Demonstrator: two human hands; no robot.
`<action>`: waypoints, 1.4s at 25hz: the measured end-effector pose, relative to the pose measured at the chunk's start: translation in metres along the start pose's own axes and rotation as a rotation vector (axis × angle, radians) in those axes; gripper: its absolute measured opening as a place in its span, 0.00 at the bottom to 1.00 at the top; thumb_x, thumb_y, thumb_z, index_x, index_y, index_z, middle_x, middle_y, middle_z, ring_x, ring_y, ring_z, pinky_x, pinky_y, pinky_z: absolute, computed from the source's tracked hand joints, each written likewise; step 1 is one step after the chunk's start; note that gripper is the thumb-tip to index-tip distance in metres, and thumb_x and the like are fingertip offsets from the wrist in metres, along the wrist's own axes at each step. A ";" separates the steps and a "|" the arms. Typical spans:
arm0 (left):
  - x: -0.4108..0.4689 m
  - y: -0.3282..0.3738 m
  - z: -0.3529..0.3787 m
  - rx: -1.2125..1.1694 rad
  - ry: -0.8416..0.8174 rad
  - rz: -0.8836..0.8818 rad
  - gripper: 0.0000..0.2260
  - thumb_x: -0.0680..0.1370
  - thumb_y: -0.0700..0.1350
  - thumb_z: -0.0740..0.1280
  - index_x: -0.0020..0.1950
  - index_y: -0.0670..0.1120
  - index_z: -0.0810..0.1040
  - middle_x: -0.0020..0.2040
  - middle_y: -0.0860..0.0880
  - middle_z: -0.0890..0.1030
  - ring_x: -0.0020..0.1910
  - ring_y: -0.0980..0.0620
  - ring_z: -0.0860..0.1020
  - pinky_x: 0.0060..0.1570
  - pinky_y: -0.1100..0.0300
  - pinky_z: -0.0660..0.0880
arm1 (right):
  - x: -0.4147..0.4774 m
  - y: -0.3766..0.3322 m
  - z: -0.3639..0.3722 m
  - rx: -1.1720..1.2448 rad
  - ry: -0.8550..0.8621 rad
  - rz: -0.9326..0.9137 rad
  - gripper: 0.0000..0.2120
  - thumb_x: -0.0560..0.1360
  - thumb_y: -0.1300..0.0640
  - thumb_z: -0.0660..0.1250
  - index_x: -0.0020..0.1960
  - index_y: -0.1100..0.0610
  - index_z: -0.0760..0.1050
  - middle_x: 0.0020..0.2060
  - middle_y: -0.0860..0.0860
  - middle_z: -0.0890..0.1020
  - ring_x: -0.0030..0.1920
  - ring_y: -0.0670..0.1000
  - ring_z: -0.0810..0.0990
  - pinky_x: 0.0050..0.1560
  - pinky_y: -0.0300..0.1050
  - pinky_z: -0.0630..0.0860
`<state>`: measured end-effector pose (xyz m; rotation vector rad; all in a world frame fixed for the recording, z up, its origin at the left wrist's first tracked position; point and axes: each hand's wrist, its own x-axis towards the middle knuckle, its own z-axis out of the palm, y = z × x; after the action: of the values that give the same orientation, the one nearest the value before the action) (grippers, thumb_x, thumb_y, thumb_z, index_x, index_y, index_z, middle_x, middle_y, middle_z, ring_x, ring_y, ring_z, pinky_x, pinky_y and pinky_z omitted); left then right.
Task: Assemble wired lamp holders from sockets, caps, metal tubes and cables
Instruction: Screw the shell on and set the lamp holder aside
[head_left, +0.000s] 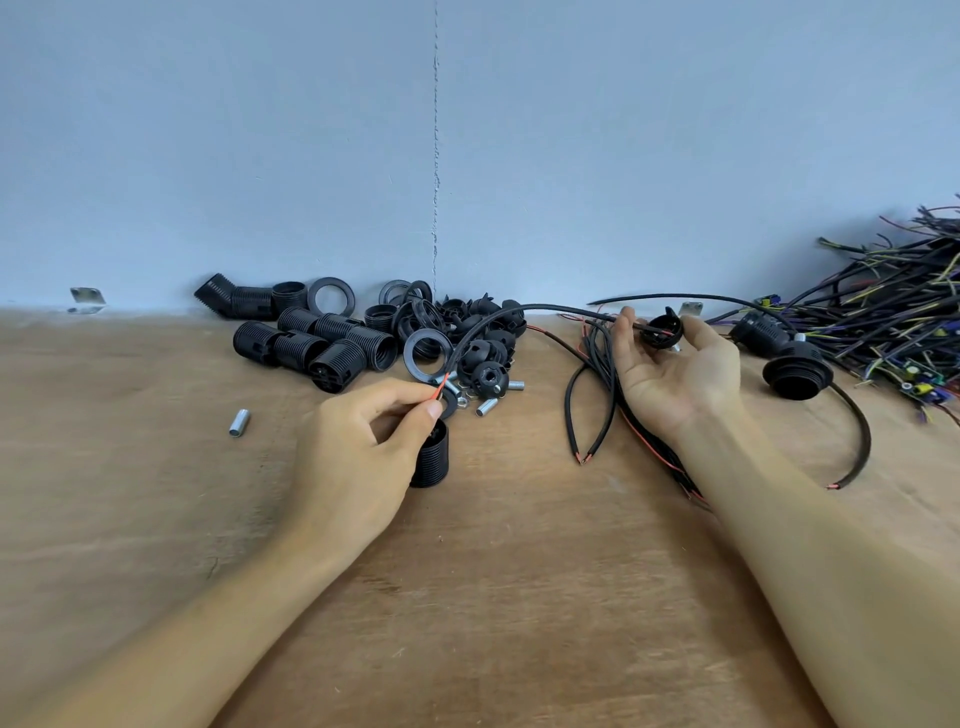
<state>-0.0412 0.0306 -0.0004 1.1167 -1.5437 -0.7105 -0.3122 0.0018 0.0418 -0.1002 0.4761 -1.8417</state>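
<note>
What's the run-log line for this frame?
left hand: pinches cable red end, holds socket | right hand: holds cap, cable running into it | table: one finished holder right

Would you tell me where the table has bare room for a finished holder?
Bare table between the forearms, and left of the left hand around the lone tube. Crowded: socket pile by the wall, cables under the right hand, wire heap far right.

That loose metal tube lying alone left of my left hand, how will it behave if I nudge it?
The metal tube is a round cylinder lying on its side on the flat table, so a sideways nudge would probably roll it. Its shiny surface may slip in a pinch. Short and metal, it is likely rigid.
</note>
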 end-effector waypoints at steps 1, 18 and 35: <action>0.000 0.000 0.000 -0.003 0.001 -0.001 0.06 0.78 0.42 0.73 0.49 0.52 0.88 0.45 0.60 0.87 0.47 0.63 0.84 0.52 0.64 0.76 | 0.000 0.001 0.000 -0.003 -0.008 0.003 0.14 0.82 0.54 0.59 0.50 0.66 0.72 0.40 0.64 0.82 0.36 0.61 0.86 0.37 0.51 0.84; 0.000 0.000 0.000 -0.012 0.001 0.010 0.07 0.78 0.41 0.73 0.48 0.53 0.88 0.44 0.61 0.87 0.46 0.65 0.84 0.48 0.75 0.74 | -0.004 0.003 0.003 -0.095 -0.011 -0.074 0.10 0.81 0.56 0.59 0.49 0.63 0.71 0.44 0.62 0.79 0.40 0.63 0.86 0.44 0.55 0.84; 0.000 -0.002 0.000 0.009 -0.005 0.023 0.07 0.78 0.41 0.73 0.48 0.54 0.87 0.44 0.62 0.87 0.46 0.64 0.84 0.48 0.73 0.75 | 0.002 0.004 0.001 -0.140 0.006 -0.106 0.12 0.84 0.55 0.60 0.48 0.64 0.73 0.45 0.58 0.77 0.47 0.58 0.83 0.43 0.50 0.84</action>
<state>-0.0409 0.0295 -0.0018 1.1036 -1.5630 -0.6919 -0.3090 -0.0008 0.0409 -0.2184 0.6141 -1.9118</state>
